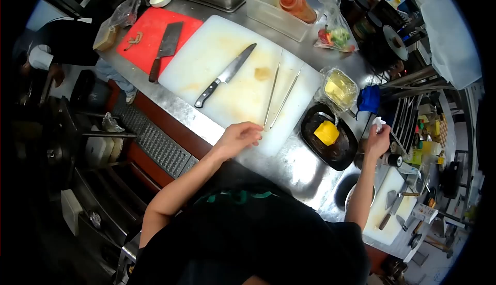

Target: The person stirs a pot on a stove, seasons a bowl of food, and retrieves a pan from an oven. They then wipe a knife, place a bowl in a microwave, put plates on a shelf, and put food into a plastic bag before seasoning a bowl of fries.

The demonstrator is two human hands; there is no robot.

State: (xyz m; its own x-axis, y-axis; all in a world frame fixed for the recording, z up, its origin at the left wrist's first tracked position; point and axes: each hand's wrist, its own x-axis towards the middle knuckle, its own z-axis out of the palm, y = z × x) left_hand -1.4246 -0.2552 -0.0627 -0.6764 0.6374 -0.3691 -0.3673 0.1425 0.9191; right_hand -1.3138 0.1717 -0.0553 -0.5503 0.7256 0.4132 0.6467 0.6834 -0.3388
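My left hand hovers at the near edge of the white cutting board, fingers loosely curled and apart, with nothing in them. Just beyond its fingertips lie long metal tweezers or chopsticks. A black-handled knife rests diagonally on the board. Out to the right, my right hand pinches a small crumpled white wad. Between my hands, a black oval dish holds a yellow block. Behind the dish is a plastic-wrapped container with yellow pieces.
A cleaver lies across a red board at left. Bottles stand in a clear bin at the back. A blue cloth is near my right hand. At far left, another person's hand shows.
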